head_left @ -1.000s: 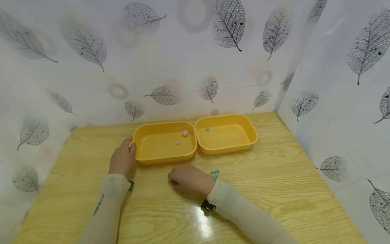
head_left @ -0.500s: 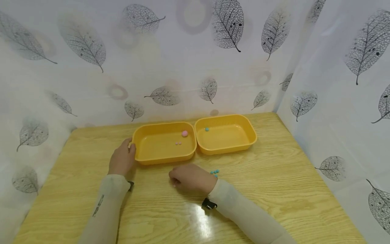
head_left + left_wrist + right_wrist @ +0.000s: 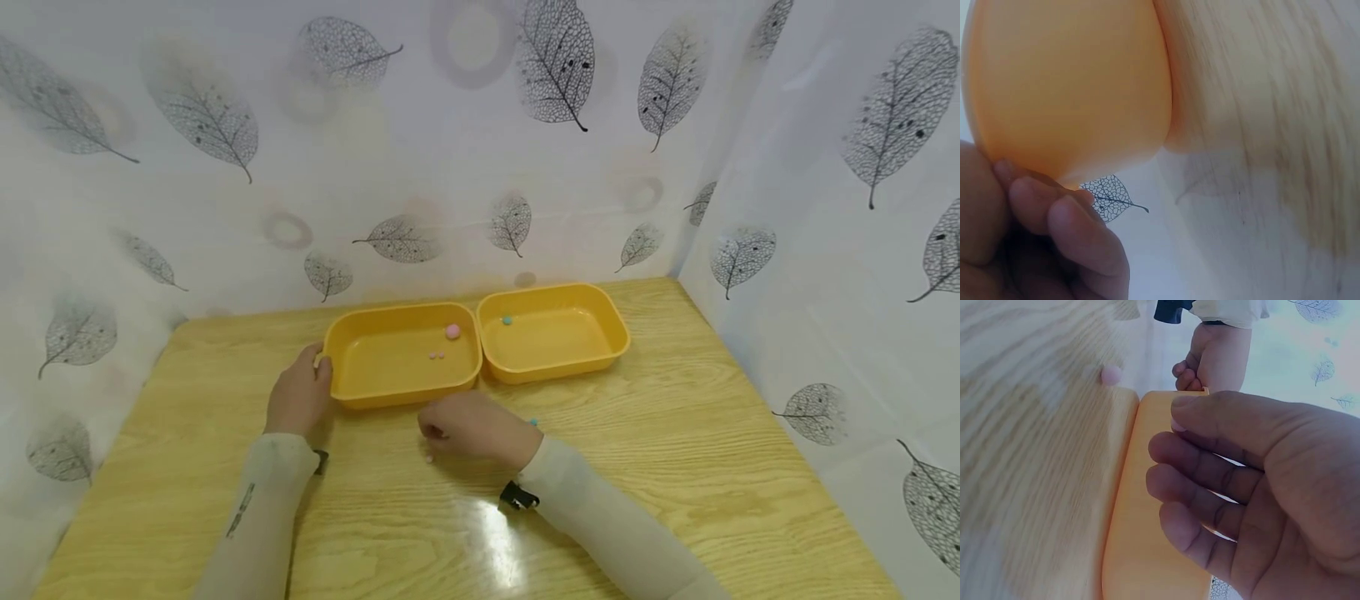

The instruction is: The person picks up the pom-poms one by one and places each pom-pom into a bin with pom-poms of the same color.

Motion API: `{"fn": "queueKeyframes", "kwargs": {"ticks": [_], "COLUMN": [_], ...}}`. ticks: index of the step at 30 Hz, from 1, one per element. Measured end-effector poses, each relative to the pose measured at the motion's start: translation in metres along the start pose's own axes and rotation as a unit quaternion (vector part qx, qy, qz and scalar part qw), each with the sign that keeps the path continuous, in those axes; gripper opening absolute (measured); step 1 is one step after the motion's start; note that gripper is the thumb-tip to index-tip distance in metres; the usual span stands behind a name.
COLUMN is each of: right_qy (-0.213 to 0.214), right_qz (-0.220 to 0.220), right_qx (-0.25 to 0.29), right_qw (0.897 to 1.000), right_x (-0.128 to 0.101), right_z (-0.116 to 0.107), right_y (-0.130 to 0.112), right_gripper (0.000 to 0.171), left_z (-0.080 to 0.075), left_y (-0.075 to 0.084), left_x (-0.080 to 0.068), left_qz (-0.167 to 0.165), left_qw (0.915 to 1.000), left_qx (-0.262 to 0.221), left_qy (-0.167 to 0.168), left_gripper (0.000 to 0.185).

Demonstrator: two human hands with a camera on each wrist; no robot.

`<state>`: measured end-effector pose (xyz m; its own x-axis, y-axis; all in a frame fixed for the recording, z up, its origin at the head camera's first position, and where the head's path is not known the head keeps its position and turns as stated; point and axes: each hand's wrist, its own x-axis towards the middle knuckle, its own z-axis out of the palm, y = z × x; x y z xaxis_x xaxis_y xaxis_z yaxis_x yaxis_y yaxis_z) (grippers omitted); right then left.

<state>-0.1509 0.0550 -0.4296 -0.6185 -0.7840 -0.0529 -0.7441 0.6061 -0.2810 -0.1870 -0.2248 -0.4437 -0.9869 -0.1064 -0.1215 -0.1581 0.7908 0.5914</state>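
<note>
left hand (image 3: 297,398) fingers gripping left yellow plastic tray (image 3: 401,356) edge, right hand (image 3: 472,427) fingers pinching tiny pink bead (image 3: 1178,427), another pink bead (image 3: 428,458) on wooden table (image 3: 675,450)

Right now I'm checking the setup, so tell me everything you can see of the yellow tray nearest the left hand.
The left tray is a shallow, rounded-corner rectangle of glossy yellow-orange plastic, lying flat and upright on the wooden table. It sits side by side with a matching right tray. Inside lie a pink ball and two tiny pink beads. The left hand holds its left end.
</note>
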Motion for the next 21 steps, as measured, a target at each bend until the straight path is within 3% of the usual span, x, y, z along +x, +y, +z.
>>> {"fn": "queueKeyframes", "kwargs": {"ticks": [21], "right_qy": [0.014], "right_qz": [-0.006], "right_qx": [-0.025], "right_qw": [1.000], "right_x": [-0.0029], "right_z": [-0.0001], "right_y": [0.0034], "right_gripper": [0.017], "left_z": [0.0011], "left_y": [-0.0018], "left_x": [-0.0007], "left_qz": [0.015], "left_qw": [0.9999], "left_qx": [0.004], "left_qy": [0.005], "left_gripper": [0.057]}}
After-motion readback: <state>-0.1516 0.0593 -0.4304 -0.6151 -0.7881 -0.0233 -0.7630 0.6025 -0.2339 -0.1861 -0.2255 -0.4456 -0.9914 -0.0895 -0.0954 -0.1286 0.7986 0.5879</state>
